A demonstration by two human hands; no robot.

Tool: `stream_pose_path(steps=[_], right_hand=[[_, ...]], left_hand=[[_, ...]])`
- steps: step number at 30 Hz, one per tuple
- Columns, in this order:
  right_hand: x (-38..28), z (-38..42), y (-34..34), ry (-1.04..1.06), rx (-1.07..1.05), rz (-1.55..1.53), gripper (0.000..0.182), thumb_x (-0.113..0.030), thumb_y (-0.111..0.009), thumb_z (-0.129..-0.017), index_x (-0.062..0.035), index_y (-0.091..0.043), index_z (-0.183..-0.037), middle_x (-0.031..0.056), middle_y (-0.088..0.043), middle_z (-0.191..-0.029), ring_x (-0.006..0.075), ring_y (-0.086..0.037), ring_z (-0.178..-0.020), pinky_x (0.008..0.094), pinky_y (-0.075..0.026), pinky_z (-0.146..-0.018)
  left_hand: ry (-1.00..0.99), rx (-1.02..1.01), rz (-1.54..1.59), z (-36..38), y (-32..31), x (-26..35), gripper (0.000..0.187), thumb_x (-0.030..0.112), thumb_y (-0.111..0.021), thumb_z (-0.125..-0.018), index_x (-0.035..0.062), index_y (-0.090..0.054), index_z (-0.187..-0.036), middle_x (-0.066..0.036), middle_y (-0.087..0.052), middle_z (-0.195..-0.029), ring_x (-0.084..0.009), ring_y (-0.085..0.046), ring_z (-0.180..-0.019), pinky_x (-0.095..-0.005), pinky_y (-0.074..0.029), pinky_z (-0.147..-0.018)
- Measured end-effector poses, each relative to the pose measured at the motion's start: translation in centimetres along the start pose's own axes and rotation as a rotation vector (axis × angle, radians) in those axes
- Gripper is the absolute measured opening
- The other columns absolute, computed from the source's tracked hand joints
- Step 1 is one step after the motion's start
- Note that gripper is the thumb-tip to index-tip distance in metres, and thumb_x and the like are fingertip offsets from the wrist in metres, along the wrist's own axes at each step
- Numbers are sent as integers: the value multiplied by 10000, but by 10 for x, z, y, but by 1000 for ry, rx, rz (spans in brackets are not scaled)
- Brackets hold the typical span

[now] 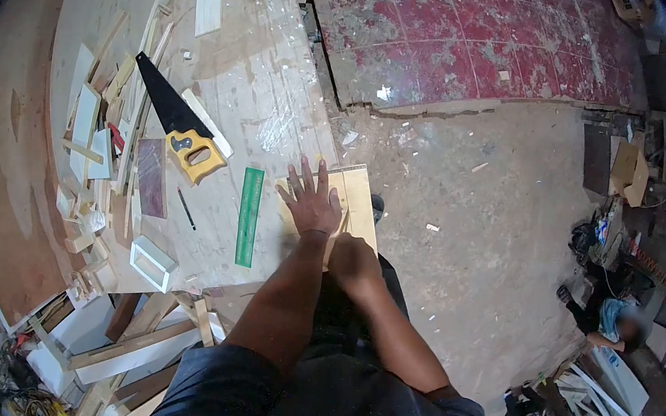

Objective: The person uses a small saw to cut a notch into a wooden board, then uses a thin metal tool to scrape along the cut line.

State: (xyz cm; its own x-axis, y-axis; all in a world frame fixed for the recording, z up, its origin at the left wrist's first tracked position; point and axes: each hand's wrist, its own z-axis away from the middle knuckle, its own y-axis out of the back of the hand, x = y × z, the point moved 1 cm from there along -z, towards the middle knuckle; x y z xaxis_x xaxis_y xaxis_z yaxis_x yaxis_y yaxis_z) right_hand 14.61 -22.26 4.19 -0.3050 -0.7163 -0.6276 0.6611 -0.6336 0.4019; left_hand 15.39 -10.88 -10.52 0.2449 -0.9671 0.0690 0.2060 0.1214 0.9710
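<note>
My left hand [317, 206] lies flat with spread fingers on a light wooden board [361, 199] at the right edge of the workbench. Just below it, my right hand [354, 262] is closed in a fist at the board's near edge, smeared by motion. A thin pale strip shows above that fist, but what the fingers hold is hidden. Left of the board is a green ruler [249, 217]. Farther left rest a handsaw [178, 118] with a yellow handle and a dark pencil [186, 209].
Wood offcuts [85, 128] and a small white frame [151, 263] lie on the workbench [235, 55]. Scrap wood [133, 350] is heaped below its near edge. Two people [618, 322] sit low at the far right among piled material, beyond the littered floor [459, 265].
</note>
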Motion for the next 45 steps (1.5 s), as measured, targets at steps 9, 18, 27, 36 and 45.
stream_pose_path(steps=[9,18,27,36,45], right_hand=[[-29,5,5,-203,-47,242,221,-123,-592,-843,65,-673,-928,350,-661,-953,497,-660,-944,531,-529,-858],[-8,-7,-11,-162,25,287,239,-102,-517,-855,76,-671,-894,363,-657,-943,489,-674,-910,539,-538,-828],[-27,-3,0,-219,18,335,257,-112,-517,-865,74,-679,-937,359,-656,-960,484,-669,-939,540,-529,-861],[-23,0,2,-221,-12,406,233,-98,-525,-859,59,-688,-913,346,-670,-949,472,-677,-947,534,-533,-859],[-45,-44,26,-160,58,388,269,-132,-520,-893,111,-606,-971,360,-661,-903,477,-680,-901,532,-535,-838]], left_hand=[[-7,-69,60,7,2,-5,705,406,-476,-942,220,-239,-1579,-151,-56,-1662,-452,-51,-1504,-731,-19,-1125],[11,-141,103,0,11,-5,694,408,-472,-961,226,-221,-1582,-143,-46,-1663,-442,-38,-1508,-733,-7,-1126],[5,-184,143,-3,13,-7,707,408,-479,-959,222,-209,-1585,-139,-21,-1666,-435,-3,-1513,-741,-7,-1122],[-1,-61,73,0,4,-7,724,451,-524,-937,250,-241,-1572,-116,-64,-1665,-411,-64,-1514,-745,-32,-1119],[0,-69,95,0,3,-9,675,463,-446,-968,250,-236,-1573,-116,-103,-1659,-411,-53,-1515,-752,-6,-1113]])
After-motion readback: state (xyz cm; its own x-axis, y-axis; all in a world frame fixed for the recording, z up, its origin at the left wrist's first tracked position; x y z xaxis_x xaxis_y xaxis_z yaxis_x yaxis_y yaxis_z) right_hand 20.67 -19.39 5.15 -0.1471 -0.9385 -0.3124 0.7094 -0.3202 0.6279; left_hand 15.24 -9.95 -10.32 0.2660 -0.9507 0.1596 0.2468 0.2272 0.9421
